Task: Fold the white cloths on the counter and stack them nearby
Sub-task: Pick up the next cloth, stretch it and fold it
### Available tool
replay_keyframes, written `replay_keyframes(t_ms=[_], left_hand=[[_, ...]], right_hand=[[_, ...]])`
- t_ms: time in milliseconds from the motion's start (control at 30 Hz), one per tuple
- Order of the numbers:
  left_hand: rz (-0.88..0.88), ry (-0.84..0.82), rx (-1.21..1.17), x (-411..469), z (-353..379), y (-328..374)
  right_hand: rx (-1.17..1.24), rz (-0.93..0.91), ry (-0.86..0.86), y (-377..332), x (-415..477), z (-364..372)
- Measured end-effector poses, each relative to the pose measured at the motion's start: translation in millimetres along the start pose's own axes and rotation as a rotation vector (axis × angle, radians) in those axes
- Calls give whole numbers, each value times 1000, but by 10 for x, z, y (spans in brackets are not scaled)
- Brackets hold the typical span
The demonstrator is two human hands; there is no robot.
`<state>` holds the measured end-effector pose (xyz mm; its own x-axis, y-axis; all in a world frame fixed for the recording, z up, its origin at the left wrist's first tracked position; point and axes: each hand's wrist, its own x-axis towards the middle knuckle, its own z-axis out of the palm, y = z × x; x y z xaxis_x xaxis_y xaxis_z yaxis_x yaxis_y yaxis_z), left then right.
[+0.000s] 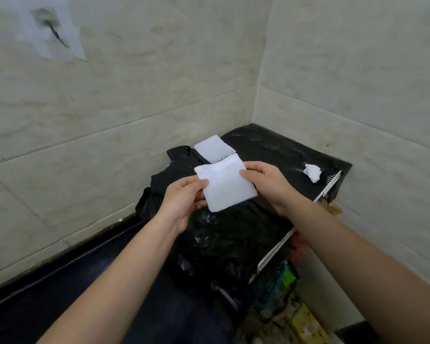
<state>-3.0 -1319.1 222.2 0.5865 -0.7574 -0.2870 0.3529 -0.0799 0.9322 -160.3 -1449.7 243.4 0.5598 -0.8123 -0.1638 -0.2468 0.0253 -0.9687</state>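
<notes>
Held cloth (227, 186) is a folded white square, kept off the surface between both hands, probably so that its edges can be aligned. Left hand (181, 202) pinches the near-left edge: thumb (201, 182) on top, the other fingers curled beneath. Right hand (268, 184) pinches the opposite edge, thumb on top; its fingers under the fabric are hidden. Just beyond the fingertips lies a finished cloth (214, 148), flat on the black plastic sheet (271, 147) covering the counter. This is judged the stacking spot, and nothing blocks the path to it. Well right of the right fingers sits a crumpled cloth (312, 172), not yet folded. Beside it, a comb (333, 181) lies at the counter edge.
</notes>
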Motion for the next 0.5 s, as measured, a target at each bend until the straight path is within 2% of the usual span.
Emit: replay_keyframes(t_ms=[233,500], left_hand=[[-19,291,4,1250,405,150],[-8,559,140,2342,617,75]], right_hand=[[-95,40,-159,16,1675,-134],[-179,-102,-189,122,3028,-62]])
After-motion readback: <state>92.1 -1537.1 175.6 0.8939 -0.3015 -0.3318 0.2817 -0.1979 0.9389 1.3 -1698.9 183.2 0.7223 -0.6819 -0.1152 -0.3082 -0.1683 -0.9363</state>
